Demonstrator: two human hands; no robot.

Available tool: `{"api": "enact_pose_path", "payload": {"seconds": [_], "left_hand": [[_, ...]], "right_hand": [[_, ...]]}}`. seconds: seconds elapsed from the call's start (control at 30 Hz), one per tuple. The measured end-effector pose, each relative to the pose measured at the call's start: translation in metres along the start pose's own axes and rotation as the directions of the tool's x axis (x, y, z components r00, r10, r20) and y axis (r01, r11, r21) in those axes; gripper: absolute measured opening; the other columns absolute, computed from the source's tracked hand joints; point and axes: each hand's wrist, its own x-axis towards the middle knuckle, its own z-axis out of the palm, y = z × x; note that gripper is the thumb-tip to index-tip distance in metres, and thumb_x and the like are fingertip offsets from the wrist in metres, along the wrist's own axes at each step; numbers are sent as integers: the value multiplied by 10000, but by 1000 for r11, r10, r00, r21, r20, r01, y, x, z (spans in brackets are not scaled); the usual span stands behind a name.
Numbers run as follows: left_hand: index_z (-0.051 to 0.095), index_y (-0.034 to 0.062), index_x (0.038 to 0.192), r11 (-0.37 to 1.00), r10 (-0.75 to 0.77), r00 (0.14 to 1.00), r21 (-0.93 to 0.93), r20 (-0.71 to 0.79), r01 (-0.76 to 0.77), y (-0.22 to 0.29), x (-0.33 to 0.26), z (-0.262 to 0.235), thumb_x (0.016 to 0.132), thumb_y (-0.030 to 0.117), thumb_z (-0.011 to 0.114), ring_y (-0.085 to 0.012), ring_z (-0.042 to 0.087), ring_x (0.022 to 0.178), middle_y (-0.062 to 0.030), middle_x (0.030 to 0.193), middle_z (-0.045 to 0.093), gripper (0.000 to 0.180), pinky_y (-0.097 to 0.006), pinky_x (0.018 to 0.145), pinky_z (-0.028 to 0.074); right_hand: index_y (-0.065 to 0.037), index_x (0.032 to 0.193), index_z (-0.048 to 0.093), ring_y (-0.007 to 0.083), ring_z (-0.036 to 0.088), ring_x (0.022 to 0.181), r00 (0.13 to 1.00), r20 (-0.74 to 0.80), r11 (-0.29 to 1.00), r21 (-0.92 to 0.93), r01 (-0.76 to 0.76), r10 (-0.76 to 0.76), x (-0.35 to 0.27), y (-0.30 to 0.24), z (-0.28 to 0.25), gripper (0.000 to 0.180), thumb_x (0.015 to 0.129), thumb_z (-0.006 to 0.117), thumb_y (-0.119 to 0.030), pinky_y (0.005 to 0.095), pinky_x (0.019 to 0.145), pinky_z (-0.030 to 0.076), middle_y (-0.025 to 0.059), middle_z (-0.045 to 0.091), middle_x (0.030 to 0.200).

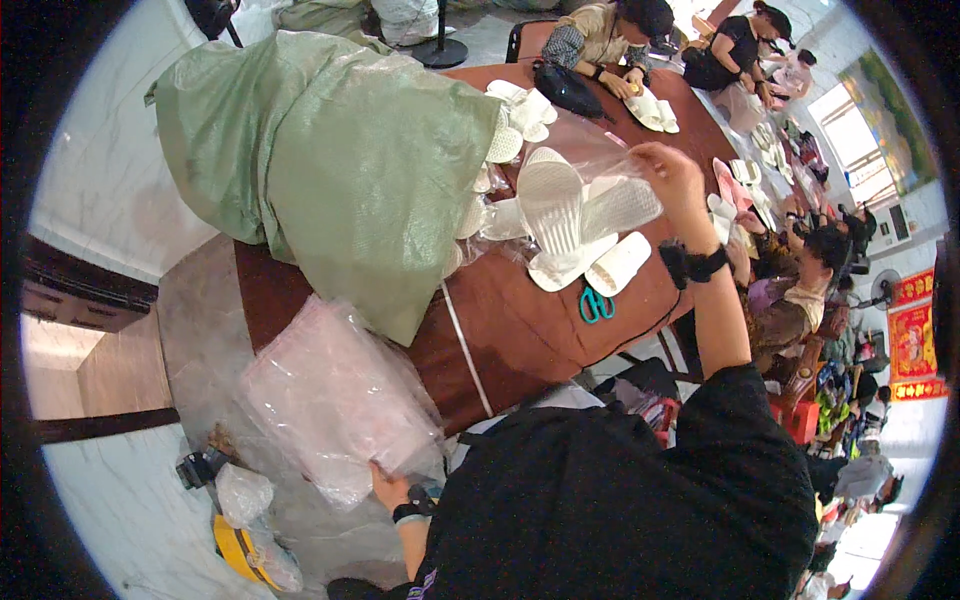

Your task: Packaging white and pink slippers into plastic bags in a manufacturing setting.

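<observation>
Low at the left, my left hand (390,487) grips the lower edge of a pinkish stack of clear plastic bags (340,395). My right hand (672,178) is raised over the table, its fingers closed on the corner of a clear plastic bag (590,140). Beneath and beside that bag lie white slippers, one sole-up slipper (550,190) resting on top of others. Another white slipper (619,262) sits at the near side of this pile. Just below it are teal-handled scissors (596,305), apart from both hands.
A big green woven sack (370,150) covers the left part of the brown-covered table (520,340), with white slippers at its mouth. Across the table a person (600,45) handles white slippers (652,110). More people sit along the right. A yellow object (238,550) lies on the floor.
</observation>
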Motion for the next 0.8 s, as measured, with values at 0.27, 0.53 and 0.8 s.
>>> {"api": "enact_pose_path", "payload": {"seconds": [0.27,0.53,0.8], "left_hand": [[494,-18,1203,845,-247,965,-507,-87,171,-29,-47,42,902,269,565,-222,545,983,-104,1146,553,422,-314,837,451],[483,8,1221,294,-411,910,-938,51,185,51,-100,92,906,313,552,-265,509,1072,-100,1202,536,444,-377,931,404],[459,4,1236,921,-146,987,-373,-63,112,51,-121,98,916,334,525,-276,461,1131,-125,1238,506,464,-408,988,350]], "right_hand": [[-53,906,677,92,624,773,970,-242,957,283,65,5,88,82,-45,130,797,670,-124,233,651,477,24,666,820],[-96,919,674,110,627,717,927,-356,916,324,238,-115,120,135,-48,134,793,675,-140,251,643,475,17,676,828],[-131,952,652,215,652,801,876,-482,937,296,185,-21,113,138,-62,165,813,625,-216,297,646,489,79,671,881]]}}
